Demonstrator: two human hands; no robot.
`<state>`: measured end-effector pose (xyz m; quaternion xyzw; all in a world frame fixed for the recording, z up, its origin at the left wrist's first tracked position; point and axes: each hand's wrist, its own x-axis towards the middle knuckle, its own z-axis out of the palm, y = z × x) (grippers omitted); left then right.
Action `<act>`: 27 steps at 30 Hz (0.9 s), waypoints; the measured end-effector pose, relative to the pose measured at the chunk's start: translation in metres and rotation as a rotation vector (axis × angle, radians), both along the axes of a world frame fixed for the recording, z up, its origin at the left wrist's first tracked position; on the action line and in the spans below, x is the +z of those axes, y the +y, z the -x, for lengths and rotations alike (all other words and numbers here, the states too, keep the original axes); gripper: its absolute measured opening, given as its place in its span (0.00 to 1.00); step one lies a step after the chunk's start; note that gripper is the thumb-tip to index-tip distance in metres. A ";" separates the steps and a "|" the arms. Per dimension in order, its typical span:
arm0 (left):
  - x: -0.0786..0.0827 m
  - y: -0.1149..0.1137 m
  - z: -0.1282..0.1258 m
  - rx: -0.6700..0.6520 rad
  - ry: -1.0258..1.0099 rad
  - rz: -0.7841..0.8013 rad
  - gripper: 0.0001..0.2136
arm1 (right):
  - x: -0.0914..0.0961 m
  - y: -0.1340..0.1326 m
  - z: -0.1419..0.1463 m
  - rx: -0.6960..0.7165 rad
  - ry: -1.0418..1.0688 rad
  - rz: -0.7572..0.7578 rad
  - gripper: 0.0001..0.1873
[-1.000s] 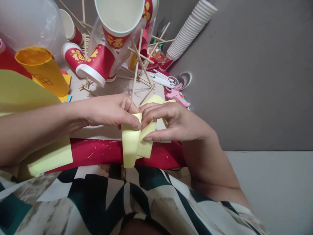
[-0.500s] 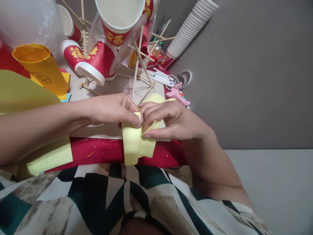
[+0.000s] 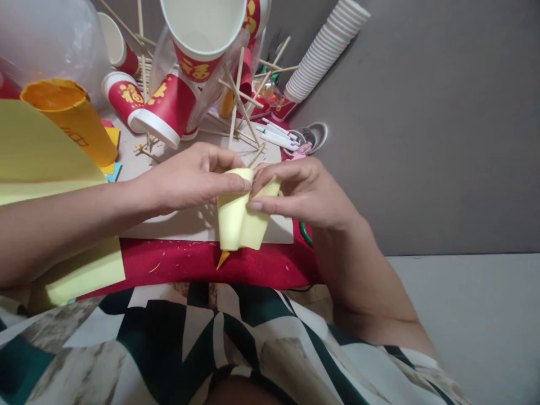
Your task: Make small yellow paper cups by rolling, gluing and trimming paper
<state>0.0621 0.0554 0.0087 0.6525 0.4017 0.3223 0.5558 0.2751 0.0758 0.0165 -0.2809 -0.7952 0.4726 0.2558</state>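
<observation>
Both my hands pinch one folded piece of pale yellow paper (image 3: 238,222) over the near edge of the table. My left hand (image 3: 189,177) grips its top edge from the left with thumb and fingers closed. Pressed against it, my right hand (image 3: 301,191) pinches the same top edge from the right. The paper hangs down between them, curled, above a beige board (image 3: 189,225) and the red table cover (image 3: 177,261). A small yellow scrap (image 3: 222,259) lies just below it.
Red and white paper cups (image 3: 162,109) and wooden sticks (image 3: 238,101) form a structure behind my hands. An orange paper tube (image 3: 73,121) and yellow sheets (image 3: 37,154) lie at the left. A cup stack (image 3: 324,50), white markers (image 3: 276,135) and tape rolls (image 3: 314,135) sit at the right.
Both hands have lifted the yellow paper up and away from the table edge. The paper is now more tightly folded, and a small yellow scrap shows on the red cover.
</observation>
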 end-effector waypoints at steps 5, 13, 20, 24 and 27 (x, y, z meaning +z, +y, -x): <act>0.016 -0.023 0.003 0.391 -0.054 -0.602 0.10 | -0.005 -0.004 -0.002 -0.302 0.189 0.144 0.17; 0.036 -0.042 0.003 0.083 0.193 -0.406 0.20 | -0.009 -0.015 -0.005 -0.535 0.393 0.043 0.13; 0.024 -0.031 -0.003 0.120 -0.122 0.021 0.10 | -0.006 -0.021 -0.007 -0.560 0.514 0.077 0.10; 0.019 -0.031 -0.009 0.153 -0.374 0.282 0.10 | -0.004 -0.020 -0.008 -0.540 0.480 0.090 0.11; 0.019 -0.033 -0.014 0.193 -0.449 0.351 0.11 | 0.000 -0.019 -0.013 -0.527 0.422 0.062 0.12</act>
